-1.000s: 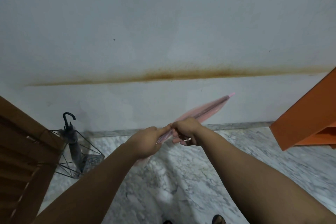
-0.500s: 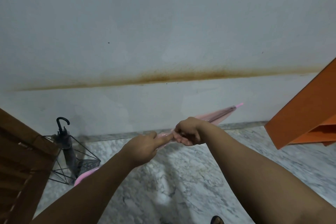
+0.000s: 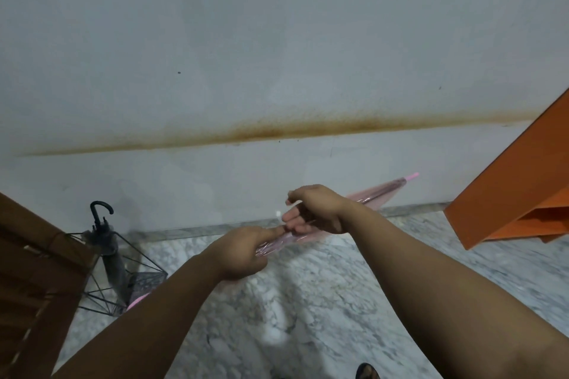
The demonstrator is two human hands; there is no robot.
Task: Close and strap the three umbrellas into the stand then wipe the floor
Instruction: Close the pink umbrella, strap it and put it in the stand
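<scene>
— Right hand [image 3: 317, 209] has lifted off the pink umbrella [image 3: 374, 198], pinching its strap [image 3: 281, 215] free.
— And the left hand [image 3: 243, 251]?
— Gripping the folded canopy mid-air. Wrapping looks next; the stand [image 3: 123, 271] holds one umbrella.

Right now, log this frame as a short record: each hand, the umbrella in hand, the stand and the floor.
left hand: grips the folded pink umbrella mid-length
right hand: at the canopy, pinching what looks like its strap
pink umbrella: closed, held off the floor, tip toward the wall
stand: wire frame, holds one dark umbrella
floor: marble; wetness not discernible
</scene>
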